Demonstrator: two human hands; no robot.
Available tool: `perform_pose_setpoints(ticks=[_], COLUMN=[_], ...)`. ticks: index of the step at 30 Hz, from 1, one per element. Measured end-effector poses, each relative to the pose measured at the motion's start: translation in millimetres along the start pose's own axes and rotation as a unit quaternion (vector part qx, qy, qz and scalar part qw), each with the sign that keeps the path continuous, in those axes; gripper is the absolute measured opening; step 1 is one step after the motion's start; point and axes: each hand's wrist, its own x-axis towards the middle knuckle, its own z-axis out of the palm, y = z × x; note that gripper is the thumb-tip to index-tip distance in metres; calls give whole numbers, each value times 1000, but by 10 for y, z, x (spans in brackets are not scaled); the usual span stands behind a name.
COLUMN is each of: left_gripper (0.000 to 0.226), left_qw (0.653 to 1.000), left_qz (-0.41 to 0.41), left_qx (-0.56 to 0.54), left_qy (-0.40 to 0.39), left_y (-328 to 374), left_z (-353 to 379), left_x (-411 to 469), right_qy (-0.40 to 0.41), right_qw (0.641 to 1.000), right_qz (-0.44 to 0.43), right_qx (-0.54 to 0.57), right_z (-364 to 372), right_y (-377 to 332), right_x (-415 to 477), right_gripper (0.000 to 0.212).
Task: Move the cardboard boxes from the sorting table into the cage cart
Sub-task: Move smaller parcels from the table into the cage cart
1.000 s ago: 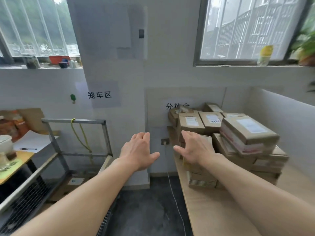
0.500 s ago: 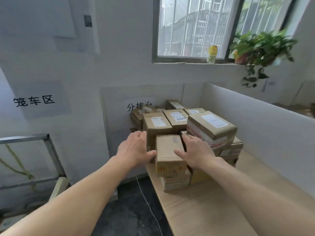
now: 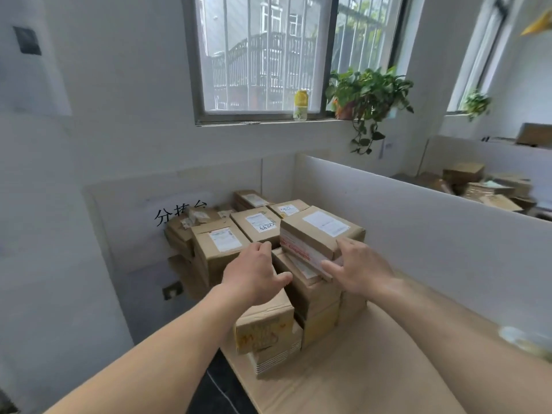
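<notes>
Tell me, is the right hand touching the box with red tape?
Touching. In the head view the right hand lays its fingers on the red-taped box at its near corner, thumb against the taped edge.

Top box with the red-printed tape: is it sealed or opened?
Sealed. The top box has its flaps lying flat and closed under a white label, with red-printed tape across its near side.

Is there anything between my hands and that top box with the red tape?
Nothing visible. The right hand touches the taped box at its near corner; the left hand is just left of it, nothing between.
</notes>
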Motion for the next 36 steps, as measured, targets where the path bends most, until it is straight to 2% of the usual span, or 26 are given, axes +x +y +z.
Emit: perform_pose_setpoints(ticks=[3,6,9,15,18,21,25,27,33,36], left_gripper=[71,72,70,55,55,59,59,57,58,63], left_qw=[1000,999,997,987,976,965,956,953,945,943], left_qz=[-8,-23,-45,-108,-147,-180,-203,-210,-217,-208], left_qx=[-17,-30,-47,-116,-154,-186,-210,-217,-245,-260], left_qy=[-11,-26,-33,-40,-36,-32,-20,-10,15,20], left_y=[153,330,450,628,666,651,654,649,637,645], left_z=[140,322,504,849,986,1081,1144,1168,1206,1130], left_x=[316,648,928,1355,1487,1585,1700,1747,1772,1690], right_qy=[-10,-12,-26,-53,-54,-56,-136,-149,-133,-117], right_qw=[1000,999,998,993,991,988,976,971,966,966], right_qz=[19,36,47,81,74,74,63,59,71,69], right_qx=[-1,17,26,72,96,119,157,180,211,219], right_z=[1,39,115,322,406,456,515,540,576,530], right_y=[266,569,813,1111,1193,1243,1263,1251,1200,1142], right_x=[286,635,968,1488,1611,1690,1813,1843,1795,1707], right_gripper=[41,48,43,62,51,58,46,41,49,41])
